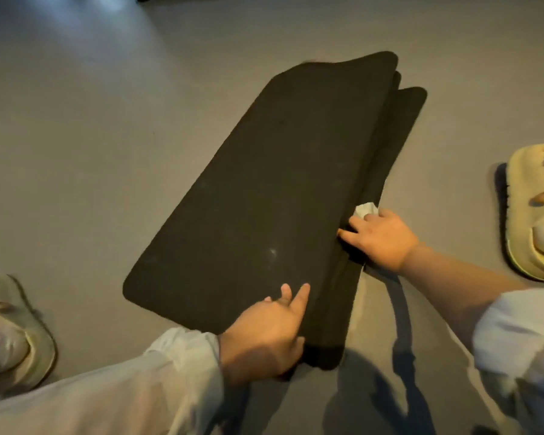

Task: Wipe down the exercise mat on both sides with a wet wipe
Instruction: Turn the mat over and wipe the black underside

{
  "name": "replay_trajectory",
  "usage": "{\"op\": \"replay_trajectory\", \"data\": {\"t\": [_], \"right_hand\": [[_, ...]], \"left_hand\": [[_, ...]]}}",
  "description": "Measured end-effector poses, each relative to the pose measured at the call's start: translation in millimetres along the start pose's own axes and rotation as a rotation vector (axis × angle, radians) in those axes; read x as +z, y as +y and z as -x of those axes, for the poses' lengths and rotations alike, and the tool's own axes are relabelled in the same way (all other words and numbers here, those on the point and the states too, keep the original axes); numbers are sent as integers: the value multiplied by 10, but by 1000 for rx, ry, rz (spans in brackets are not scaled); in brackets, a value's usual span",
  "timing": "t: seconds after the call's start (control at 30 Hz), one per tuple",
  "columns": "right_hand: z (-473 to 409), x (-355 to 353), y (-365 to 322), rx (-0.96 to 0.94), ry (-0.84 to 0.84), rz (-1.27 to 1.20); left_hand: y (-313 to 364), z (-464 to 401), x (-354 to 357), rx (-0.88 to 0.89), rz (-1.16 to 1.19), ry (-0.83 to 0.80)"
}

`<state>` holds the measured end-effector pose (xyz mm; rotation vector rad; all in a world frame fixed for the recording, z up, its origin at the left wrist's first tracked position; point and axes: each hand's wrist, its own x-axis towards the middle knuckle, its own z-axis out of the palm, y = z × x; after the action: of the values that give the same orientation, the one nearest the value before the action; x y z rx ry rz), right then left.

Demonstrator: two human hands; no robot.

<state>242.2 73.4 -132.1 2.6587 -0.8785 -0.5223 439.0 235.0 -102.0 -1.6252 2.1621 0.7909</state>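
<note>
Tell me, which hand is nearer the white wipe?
Right. The right hand holds the wipe at the mat's right edge; the left hand grips the mat's near end, apart from it.

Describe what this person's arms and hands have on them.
Both hands, left hand and right hand, are bare: no gloves, rings or watch show. The left sleeve is loose, pale white, reaching the wrist. The right sleeve, same pale fabric, sits pushed up, forearm bare.
</note>
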Motion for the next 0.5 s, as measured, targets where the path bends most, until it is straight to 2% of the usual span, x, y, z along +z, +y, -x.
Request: {"op": "replay_trajectory", "data": {"t": [0.13,0.2,0.27,0.33,0.4,0.5], "right_hand": [[39,-65,411,307,-76,-53],[63,-81,533,380,-129,-176],[148,-48,574,507,-110,-374],[237,-38,467,682,16,-647],[272,-72,267,815,131,-885],[334,-143,-25,917,110,-1127]], "left_hand": [[824,-511,-111,76,249,-9],[1026,-619,-156,96,356,-6],[1016,-621,-137,144,379,-20],[785,-538,-105,261,240,20],[412,-431,-66,408,-87,137],[-208,-225,23,489,-424,207]]}}
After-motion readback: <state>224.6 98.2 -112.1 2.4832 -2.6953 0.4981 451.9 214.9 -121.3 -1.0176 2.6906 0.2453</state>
